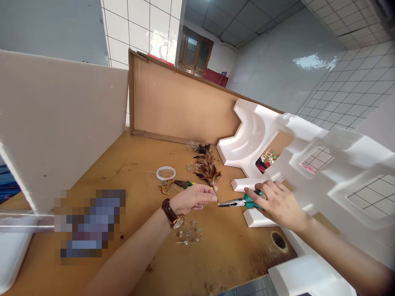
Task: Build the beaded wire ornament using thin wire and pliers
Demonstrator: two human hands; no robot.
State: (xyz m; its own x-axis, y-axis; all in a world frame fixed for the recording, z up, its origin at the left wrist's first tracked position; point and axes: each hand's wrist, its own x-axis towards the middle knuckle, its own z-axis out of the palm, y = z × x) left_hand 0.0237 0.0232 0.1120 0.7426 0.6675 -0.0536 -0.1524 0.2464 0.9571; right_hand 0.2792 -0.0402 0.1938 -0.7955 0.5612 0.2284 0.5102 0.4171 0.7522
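My right hand (279,203) is closed around needle-nose pliers (236,202) with green handles, their jaws pointing left. The jaw tips meet a tiny piece at the fingertips of my left hand (197,196). Those fingers are pinched together, and what they hold is too small to make out. Just behind them lies a bunch of brown and black feathers (208,164), its pale lower end close to my fingers. Beside my left hand rests another tool (183,183) with dark and green parts, partly hidden. Below my left wrist is a tangle of wire with small clear beads (188,233).
A white ring (166,173) and colourful cords (166,186) lie on the brown tabletop (123,168). White foam packing (308,148) stands along the right. A cardboard panel (182,98) closes the back. A blurred dark object (95,224) is at left. The table has a hole (279,241).
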